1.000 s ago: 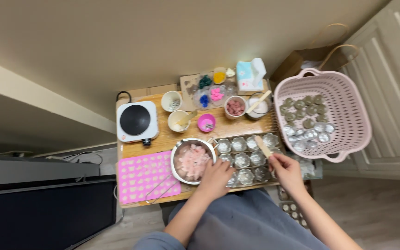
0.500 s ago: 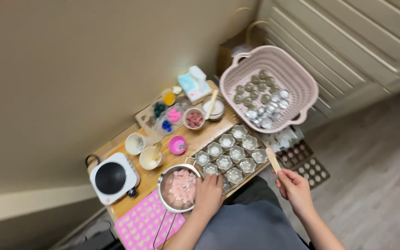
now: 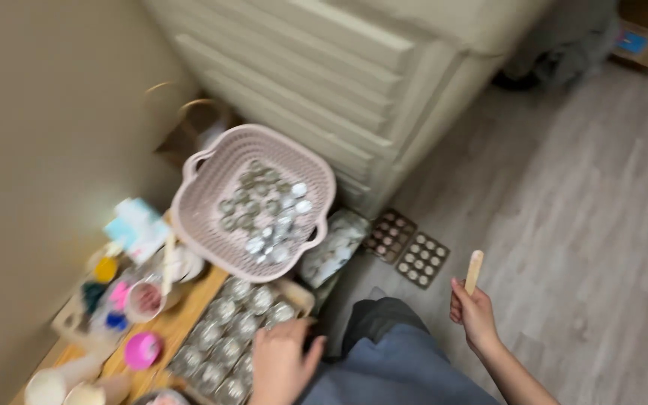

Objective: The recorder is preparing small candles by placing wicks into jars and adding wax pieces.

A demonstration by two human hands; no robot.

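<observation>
Closest in, the person's lap in grey-blue cloth (image 3: 391, 360) fills the bottom middle. Left hand (image 3: 280, 364) rests palm-down at the near edge of the wooden table (image 3: 181, 319), fingers loosely spread, touching the tray of small clear moulds (image 3: 238, 330); it pinches nothing that shows (frame is blurred, so finger detail is soft). Right hand (image 3: 474, 315) is out to the right, well apart from the table & over the floor, fingers curled shut around the lower end of a flat wooden stick (image 3: 474, 271), which stands nearly upright above the fist.

Next out on the table, left side: a small pink cup (image 3: 142, 350), a bowl w/ reddish bits (image 3: 148, 298), a white cup (image 3: 46, 386) at the bottom-left edge, and blobs of yellow, green, pink & blue colour on a clear palette (image 3: 103, 296). A pale blue tissue box (image 3: 135, 225) sits further back.

Beyond the moulds, a pink plastic basket (image 3: 204, 225) w/ handles holds many small round tins, some silvery, some dull green. Just beside its right rim lies a clear bag of white pieces (image 3: 335, 255), and on the floor near it two brown trays with round holes (image 3: 406, 247).

Farthest: a brown paper bag (image 3: 189, 131) against the beige wall, a cream panelled cabinet (image 3: 354, 82), and grey wood-look floor (image 3: 586, 210).
</observation>
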